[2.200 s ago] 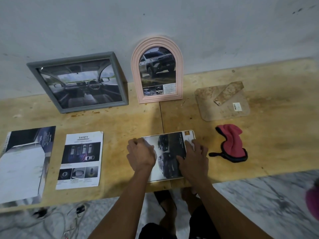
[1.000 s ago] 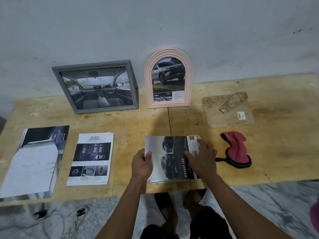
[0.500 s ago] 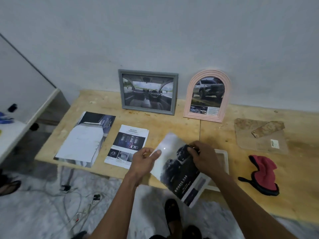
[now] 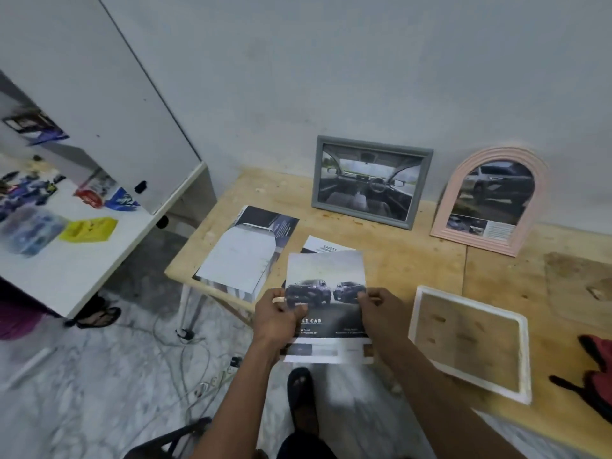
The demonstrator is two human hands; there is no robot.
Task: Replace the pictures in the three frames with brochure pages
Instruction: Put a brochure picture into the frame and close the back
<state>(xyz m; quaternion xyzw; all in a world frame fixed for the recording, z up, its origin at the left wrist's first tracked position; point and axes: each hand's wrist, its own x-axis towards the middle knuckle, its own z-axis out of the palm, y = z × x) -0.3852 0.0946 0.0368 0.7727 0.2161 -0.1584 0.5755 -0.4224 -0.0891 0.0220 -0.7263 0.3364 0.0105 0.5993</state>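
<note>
I hold a brochure page (image 4: 326, 276) with two dark trucks upright in the air off the table's front edge. My left hand (image 4: 276, 318) pinches its left side and my right hand (image 4: 381, 311) pinches its right side. A white frame (image 4: 522, 352) lies flat on the wooden table (image 4: 414, 260) to the right of my hands, showing bare wood through its middle. A grey frame (image 4: 371, 182) with a car-interior picture and a pink arched frame (image 4: 490, 200) with a truck picture lean on the wall.
A brochure (image 4: 245, 250) and a "Safety" page (image 4: 326, 248) lie on the table's left part. A brown backing board (image 4: 583, 293) and a red-and-black cloth (image 4: 596, 369) sit at the right. A cluttered white table (image 4: 82, 246) stands left; cables (image 4: 185, 369) cover the floor.
I lifted the truck page off the white frame, turned it upright and brought it left in front of me. My view swung left, bringing in the white side table.
</note>
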